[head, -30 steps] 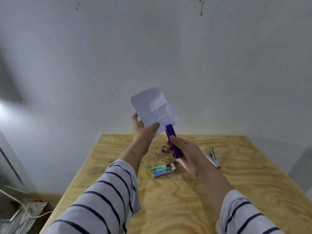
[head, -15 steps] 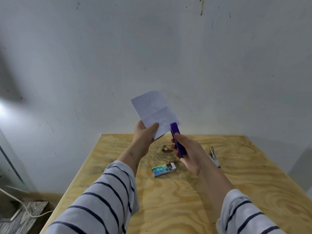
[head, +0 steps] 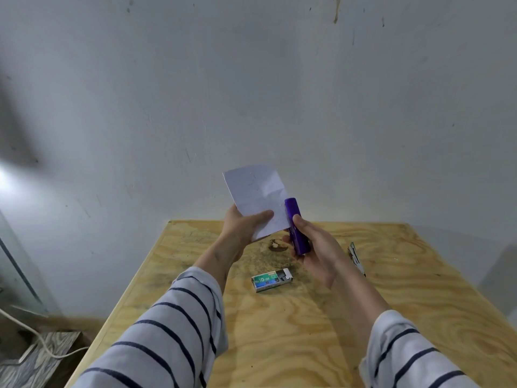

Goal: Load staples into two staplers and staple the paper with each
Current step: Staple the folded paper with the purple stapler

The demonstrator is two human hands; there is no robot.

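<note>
A folded sheet of paper is held up above the far edge of the plywood bench by the left hand, its thumb laid across the lower part of the sheet and the fingers curled behind. At 3 o'clock of the paper, touching its right edge, a purple stapler is gripped in the right hand, the thumb pressed on its top and the fingers wrapped beneath; its nose points up and away. Whether the paper edge is already inside the stapler's mouth cannot be told.

On the bench, at 6 o'clock of the hands, an opened staple box is lying with its tray partly slid out. At 3 o'clock of the right hand, a second stapler, metal with green trim, is lying near the wrist, apart from it.

The paper is judged light and limp, already creased; it is best pinched close to the corner to be stapled, so that the edge is kept stiff and is not bent away from the mouth. The purple stapler is small and rigid, with a smooth plastic shell that may slip, so a grip about its middle, thumb on top near the nose, is judged right for the squeeze. The staples are expected to be brittle in strips.
</note>
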